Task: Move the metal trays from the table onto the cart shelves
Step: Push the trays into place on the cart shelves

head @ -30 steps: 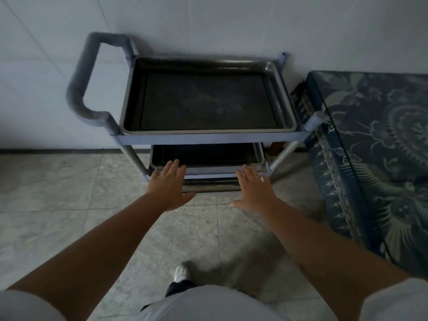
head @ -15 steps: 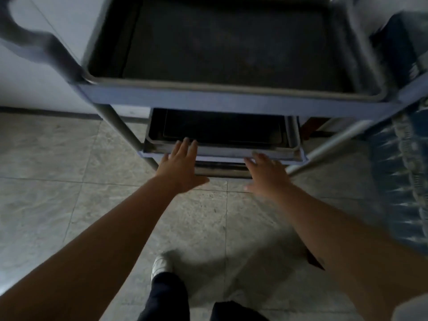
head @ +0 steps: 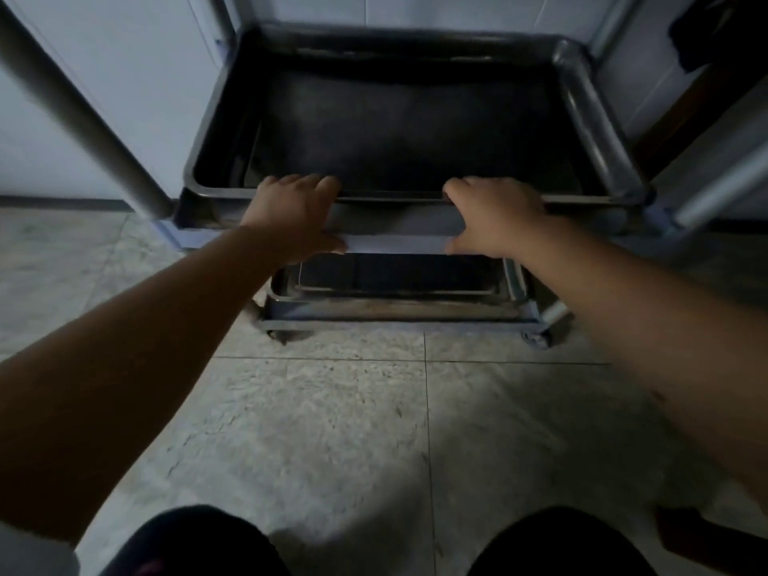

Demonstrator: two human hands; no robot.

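Note:
A dark metal tray (head: 594, 118) lies on the cart's middle shelf, filling it. My left hand (head: 295, 214) and my right hand (head: 494, 214) both hold its front rim: the fingers curl over the edge into the tray, and the thumbs sit below against the shelf's blue front bar (head: 397, 244). A second metal tray (head: 399, 280) rests on the bottom shelf, partly hidden by the bar above it. The top shelf is out of view.
The cart's grey leg (head: 83, 114) slants across the upper left and another leg (head: 723, 189) across the right. A caster wheel (head: 538, 338) stands on the tiled floor (head: 332, 430). A white wall is behind the cart. My knees are at the bottom edge.
The view has dropped low and close to the middle shelf. Both hands went from open in front of the shelf to closed over the tray's front rim.

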